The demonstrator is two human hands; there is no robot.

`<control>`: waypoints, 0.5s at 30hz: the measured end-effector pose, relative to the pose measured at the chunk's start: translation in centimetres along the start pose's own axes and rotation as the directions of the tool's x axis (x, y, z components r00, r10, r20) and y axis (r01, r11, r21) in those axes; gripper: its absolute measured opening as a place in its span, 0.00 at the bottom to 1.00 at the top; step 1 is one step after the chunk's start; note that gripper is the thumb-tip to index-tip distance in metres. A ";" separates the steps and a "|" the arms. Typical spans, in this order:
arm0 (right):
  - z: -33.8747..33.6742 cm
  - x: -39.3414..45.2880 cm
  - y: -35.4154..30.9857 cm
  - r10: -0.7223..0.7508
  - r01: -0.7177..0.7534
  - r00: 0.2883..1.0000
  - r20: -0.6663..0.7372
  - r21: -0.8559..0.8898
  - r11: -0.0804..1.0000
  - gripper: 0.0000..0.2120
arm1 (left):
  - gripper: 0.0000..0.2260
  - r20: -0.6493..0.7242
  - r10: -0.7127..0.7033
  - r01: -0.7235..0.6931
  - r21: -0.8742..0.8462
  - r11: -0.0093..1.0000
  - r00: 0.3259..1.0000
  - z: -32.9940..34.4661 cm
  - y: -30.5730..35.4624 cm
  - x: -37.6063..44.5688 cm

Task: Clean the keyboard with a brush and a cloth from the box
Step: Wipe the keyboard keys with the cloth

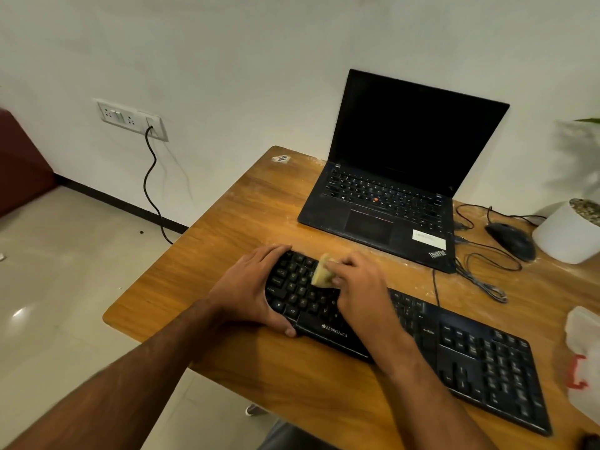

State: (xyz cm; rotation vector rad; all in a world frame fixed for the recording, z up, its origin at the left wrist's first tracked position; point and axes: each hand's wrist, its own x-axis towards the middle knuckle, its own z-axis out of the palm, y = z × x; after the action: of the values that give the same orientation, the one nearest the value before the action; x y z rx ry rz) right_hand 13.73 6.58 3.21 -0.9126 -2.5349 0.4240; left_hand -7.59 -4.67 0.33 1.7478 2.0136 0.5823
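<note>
1. On the wooden table [227, 222], in front of the laptop [399, 177], lies the black keyboard [470, 358].
2. The left hand [250, 287] grips the keyboard's left end.
3. The right hand [360, 284] pinches a yellowish cloth [319, 272] against the keyboard's upper-left keys.

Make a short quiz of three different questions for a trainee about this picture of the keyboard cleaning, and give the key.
1. True or false: the left hand grips the left end of the keyboard.
2. What does the right hand hold against the keys?
A. a cloth
B. a brush
C. a mouse
3. Fill in: the laptop stands open behind the keyboard, and its screen is ____.

Key: 1 true; 2 A; 3 dark.
</note>
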 end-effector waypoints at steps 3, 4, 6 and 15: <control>1.7 1.1 -2.9 -0.105 0.105 0.994 0.021 -0.003 0.994 0.17 | 0.66 -0.011 -0.001 0.001 -0.002 1.000 1.000 -0.2 0.4 0.0; 1.9 1.4 -3.4 -0.122 0.122 0.992 0.032 0.000 0.992 0.18 | 0.66 -0.015 0.004 -0.004 -0.005 1.000 1.000 -0.3 0.5 0.0; 1.6 1.2 -3.4 -0.136 0.135 0.989 0.060 0.011 0.991 0.17 | 0.65 -0.014 0.013 -0.014 -0.012 1.000 1.000 -0.3 0.6 0.0; -2.3 -3.9 1.9 -0.032 0.033 0.997 0.067 -0.012 0.999 0.22 | 0.66 0.000 0.004 -0.004 -0.017 1.000 1.000 -0.2 0.4 0.0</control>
State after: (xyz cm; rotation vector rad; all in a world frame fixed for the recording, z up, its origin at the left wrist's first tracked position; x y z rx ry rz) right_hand 18.55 5.78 3.33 -0.8748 -2.6119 0.4361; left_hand -7.41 -4.61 0.73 1.7425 1.9995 0.5992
